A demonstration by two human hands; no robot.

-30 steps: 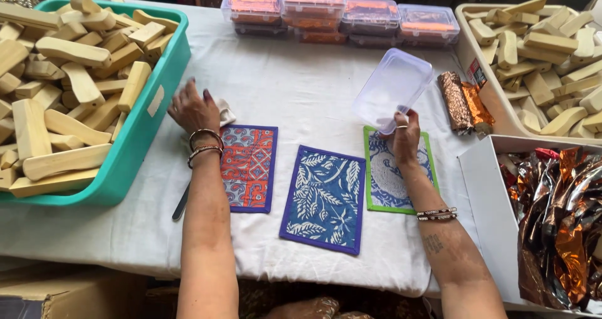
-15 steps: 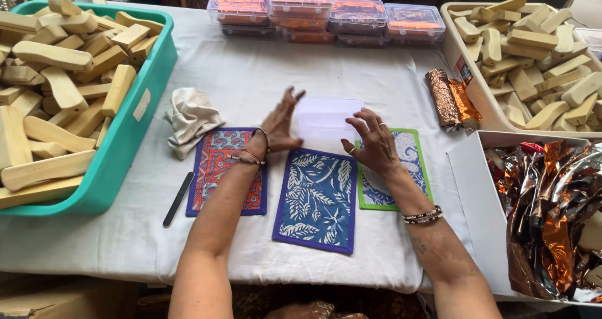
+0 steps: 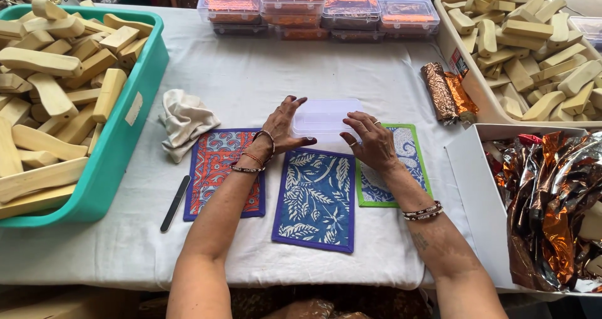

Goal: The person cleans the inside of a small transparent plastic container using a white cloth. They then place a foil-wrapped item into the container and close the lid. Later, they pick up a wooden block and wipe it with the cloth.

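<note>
Your fingers [image 3: 295, 109] are spread out flat, not curled or clenched, and both sets rest against the clear plastic box [image 3: 325, 117] sitting on the tabletop [image 3: 251, 68] right in front of you, so it's more of a loose two-sided press than a real grab. Your left hand [image 3: 283, 128] is on the box's left edge with the thumb pointing along its near side, bangles on the wrist, and your right hand [image 3: 371, 142] covers the near right corner, rings showing, beaded bracelet further down the arm. The box sits just beyond the blue leaf-print mat [image 3: 316, 200] and overlaps the top of the green-bordered mat [image 3: 407, 162] a bit. Left of those is the red and blue patterned mat [image 3: 219, 168], with a black nail file [image 3: 175, 203] lying beside it and a crumpled cream cloth [image 3: 185, 120] just above. Further left you've got the teal bin [image 3: 122, 137] heaped with wooden blocks [image 3: 50, 99]. At the far edge there's a row of clear lidded containers [image 3: 313, 5] with orange stuff inside. To the right, two foil-wrapped rolls [image 3: 448, 93] lie next to a beige tray [image 3: 470, 84] of more wooden pieces [image 3: 533, 49], and a white box [image 3: 476, 187] full of coppery foil wrappers [image 3: 552, 212] is nearest your right arm.
</note>
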